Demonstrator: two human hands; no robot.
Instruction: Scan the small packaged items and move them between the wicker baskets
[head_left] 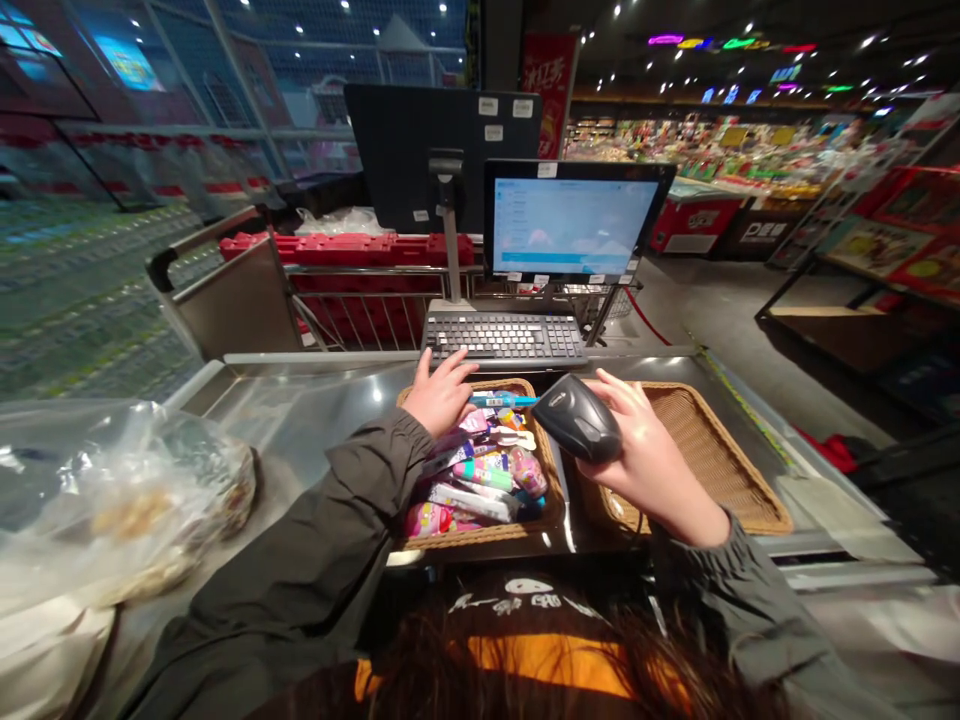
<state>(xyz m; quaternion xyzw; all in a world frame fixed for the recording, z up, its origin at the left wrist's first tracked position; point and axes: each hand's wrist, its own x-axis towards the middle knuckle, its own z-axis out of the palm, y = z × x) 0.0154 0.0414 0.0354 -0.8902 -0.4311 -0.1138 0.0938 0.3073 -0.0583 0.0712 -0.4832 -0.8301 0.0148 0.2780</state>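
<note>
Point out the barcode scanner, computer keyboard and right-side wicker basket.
Barcode scanner (577, 418): head view, black upper casing.
Computer keyboard (504, 337): head view, middle keys.
Right-side wicker basket (709, 465): head view, woven floor.

In my right hand (634, 440) I grip a black handheld barcode scanner (576, 418), its broad rounded head tilted and pointing left, toward my left hand (441, 395). Between my hands runs a slim, bright-blue, stick-shaped item (519, 401), roughly level, its white barcode label showing just beside my left hand. One end disappears under that hand, any grip hidden; the other meets the scanner's front edge in view, contact unclear.
</note>
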